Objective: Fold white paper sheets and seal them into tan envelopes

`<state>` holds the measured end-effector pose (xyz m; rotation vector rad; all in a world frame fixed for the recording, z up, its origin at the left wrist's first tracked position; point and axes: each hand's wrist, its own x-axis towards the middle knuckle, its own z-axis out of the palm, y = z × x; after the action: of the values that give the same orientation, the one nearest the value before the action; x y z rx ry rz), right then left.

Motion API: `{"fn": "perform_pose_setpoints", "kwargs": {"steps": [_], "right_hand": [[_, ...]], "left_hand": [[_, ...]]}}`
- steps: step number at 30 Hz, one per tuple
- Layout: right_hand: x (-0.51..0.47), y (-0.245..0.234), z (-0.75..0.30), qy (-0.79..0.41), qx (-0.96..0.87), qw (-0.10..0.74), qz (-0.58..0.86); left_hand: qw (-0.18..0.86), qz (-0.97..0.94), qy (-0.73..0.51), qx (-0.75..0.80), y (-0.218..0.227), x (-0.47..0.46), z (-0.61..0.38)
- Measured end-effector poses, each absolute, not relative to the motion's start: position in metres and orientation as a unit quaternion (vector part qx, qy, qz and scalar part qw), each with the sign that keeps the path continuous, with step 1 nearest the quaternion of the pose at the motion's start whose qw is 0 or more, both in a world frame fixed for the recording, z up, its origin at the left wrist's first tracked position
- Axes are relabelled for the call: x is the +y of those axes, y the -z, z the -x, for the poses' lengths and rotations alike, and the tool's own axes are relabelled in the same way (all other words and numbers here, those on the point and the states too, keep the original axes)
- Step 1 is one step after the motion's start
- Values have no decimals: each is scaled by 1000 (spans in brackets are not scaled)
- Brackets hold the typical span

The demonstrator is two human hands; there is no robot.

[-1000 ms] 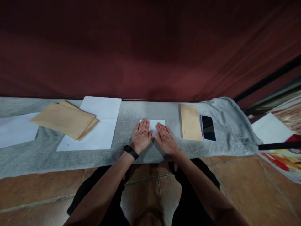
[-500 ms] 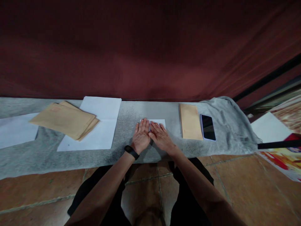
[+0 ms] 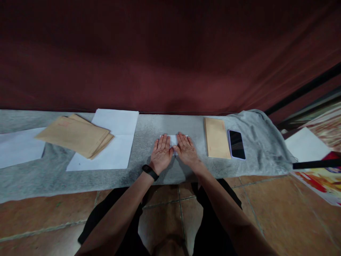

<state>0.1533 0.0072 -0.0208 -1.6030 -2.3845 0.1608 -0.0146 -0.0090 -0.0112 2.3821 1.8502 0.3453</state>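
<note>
Your left hand [image 3: 161, 156] and right hand [image 3: 188, 153] lie flat over small white paper [image 3: 173, 139] on the grey cloth [image 3: 149, 126], fingers [image 3: 163, 143] straight and close together

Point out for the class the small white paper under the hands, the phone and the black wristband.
Small white paper [image 3: 173, 140]: head view, on the uncovered strip at its middle.
Phone [image 3: 237, 144]: head view, on the middle of its dark screen.
Black wristband [image 3: 150, 172]: head view, on the middle of its visible band.

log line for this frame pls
left hand: flat on white paper | right hand: flat on same paper | phone: beside brown envelope stack
</note>
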Motion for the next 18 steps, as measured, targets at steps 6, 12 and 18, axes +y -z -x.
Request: {"fn": "perform_pose_setpoints", "kwargs": {"steps": [6, 12, 18], "right_hand": [[10, 27, -167, -34, -804, 133, 578], [12, 26, -182, -34, -798, 134, 586], [8, 22, -191, -25, -780, 145, 608]], "left_hand": [[54, -786, -113, 606, 9, -10, 15], [52, -784, -118, 608, 10, -10, 15], [52, -783, -116, 609, 10, -10, 15]]}}
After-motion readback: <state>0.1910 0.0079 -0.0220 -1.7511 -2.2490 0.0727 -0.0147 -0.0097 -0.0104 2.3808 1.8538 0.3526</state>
